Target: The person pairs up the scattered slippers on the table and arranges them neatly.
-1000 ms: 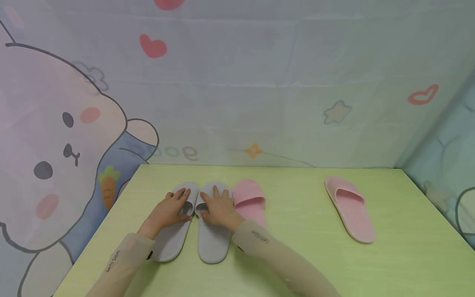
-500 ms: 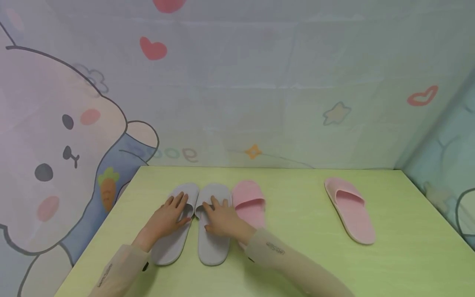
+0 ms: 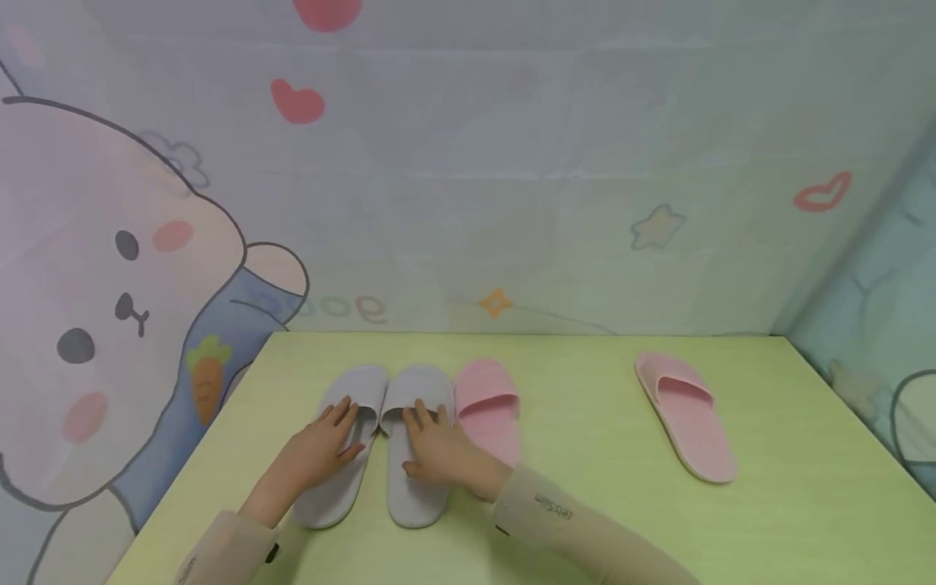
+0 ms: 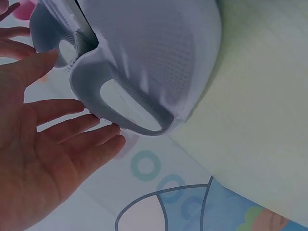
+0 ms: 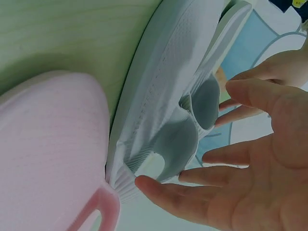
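Observation:
Two grey slippers lie side by side on the table, toes pointing away: the left grey slipper (image 3: 329, 500) and the right grey slipper (image 3: 417, 500). My left hand (image 3: 314, 455) is over the left one, fingers relaxed and spread, fingertips close to its strap in the left wrist view. Over the right one is my right hand (image 3: 439, 447), its fingers loosely extended near the strap opening (image 5: 178, 139). Neither hand grips anything. A pink slipper (image 3: 488, 382) sits right beside the right grey slipper, its heel part partly hidden by my right wrist.
Another pink slipper (image 3: 691, 422) lies apart at the right of the light green table (image 3: 585, 455), angled with its toe to the back left. Behind the table hangs a printed cloth (image 3: 475, 162) with a cartoon animal and hearts.
Both hands have drawn back from the slipper straps toward me, with fingers loosening. The grey and pink slippers stay in place on the table; the head view has shifted slightly.

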`<state>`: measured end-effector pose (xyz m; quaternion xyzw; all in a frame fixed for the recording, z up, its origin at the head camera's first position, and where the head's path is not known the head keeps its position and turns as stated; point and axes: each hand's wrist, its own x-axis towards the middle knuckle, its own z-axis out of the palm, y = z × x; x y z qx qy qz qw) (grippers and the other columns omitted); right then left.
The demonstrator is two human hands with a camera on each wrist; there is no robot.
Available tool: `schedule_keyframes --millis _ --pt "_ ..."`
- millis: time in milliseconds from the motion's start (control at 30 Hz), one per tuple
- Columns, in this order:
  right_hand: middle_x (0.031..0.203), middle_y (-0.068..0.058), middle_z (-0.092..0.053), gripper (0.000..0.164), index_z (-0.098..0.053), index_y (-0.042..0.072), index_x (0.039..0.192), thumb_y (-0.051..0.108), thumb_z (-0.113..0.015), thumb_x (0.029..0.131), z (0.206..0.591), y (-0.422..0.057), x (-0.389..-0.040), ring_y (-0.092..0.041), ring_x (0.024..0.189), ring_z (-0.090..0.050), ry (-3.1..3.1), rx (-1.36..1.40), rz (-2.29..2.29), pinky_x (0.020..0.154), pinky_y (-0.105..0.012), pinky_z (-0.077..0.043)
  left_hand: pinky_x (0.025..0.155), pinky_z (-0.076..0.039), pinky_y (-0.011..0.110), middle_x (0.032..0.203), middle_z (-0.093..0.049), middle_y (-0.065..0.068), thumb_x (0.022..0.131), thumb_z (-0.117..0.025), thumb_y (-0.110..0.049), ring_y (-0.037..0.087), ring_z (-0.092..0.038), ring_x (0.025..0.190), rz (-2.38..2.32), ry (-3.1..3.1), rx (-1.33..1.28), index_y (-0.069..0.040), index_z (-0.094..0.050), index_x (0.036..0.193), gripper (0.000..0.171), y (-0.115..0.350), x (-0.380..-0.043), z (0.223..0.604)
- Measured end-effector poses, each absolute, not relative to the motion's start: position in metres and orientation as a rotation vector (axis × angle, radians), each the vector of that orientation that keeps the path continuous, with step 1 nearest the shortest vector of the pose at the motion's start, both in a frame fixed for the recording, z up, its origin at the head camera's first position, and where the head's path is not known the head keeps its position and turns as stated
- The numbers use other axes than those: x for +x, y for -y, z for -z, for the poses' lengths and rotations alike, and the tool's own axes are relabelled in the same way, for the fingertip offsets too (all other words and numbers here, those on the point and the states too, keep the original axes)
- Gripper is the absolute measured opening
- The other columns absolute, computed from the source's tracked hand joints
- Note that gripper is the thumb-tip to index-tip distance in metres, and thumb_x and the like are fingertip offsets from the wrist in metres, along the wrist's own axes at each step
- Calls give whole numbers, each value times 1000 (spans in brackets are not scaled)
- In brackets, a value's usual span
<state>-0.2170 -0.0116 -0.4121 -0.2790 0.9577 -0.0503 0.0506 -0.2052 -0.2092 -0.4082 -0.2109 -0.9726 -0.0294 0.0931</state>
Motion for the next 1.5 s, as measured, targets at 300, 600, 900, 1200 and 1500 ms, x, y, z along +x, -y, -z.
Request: schedule_keyframes --millis 300,600,900,1200,1500 --pt "145 -20 -25 70 -30 10 139 40 -58 82 415 12 -217 -48 124 -33 -2915 -864 145 87 -52 -45 91 -40 52 135 -36 30 84 -60 -26 47 -40 118 226 3000 -576 9 -39 129 61 212 -206 409" --pt "144 -19 -26 68 -34 14 138 42 -60 81 418 12 -214 -46 125 -34 -2952 -889 61 84 -47 -48 90 -39 56 136 -33 31 83 -61 -24 52 -37 118 275 3005 -596 3 -38 133 62 211 -206 410" --pt "146 -20 -21 66 -34 21 138 45 -58 81 420 14 -210 -46 127 -29 -2951 -890 -70 92 -48 -43 80 -41 62 139 -33 26 79 -64 -37 47 -38 120 134 2983 -580 -1 -35 135 73 212 -206 421" --pt "148 -20 -15 67 -32 27 138 55 -51 81 425 16 -209 -47 130 -24 -2930 -873 -149 97 -55 -34 79 -37 68 141 -34 20 73 -62 -53 42 -39 123 41 2967 -576 -4 -33 137 86 212 -203 425" --pt "148 -20 -13 66 -30 29 139 55 -50 82 424 16 -211 -47 131 -20 -2914 -850 -87 99 -57 -31 80 -35 69 141 -34 19 73 -61 -55 41 -40 123 34 2956 -560 -6 -32 138 87 212 -204 427"
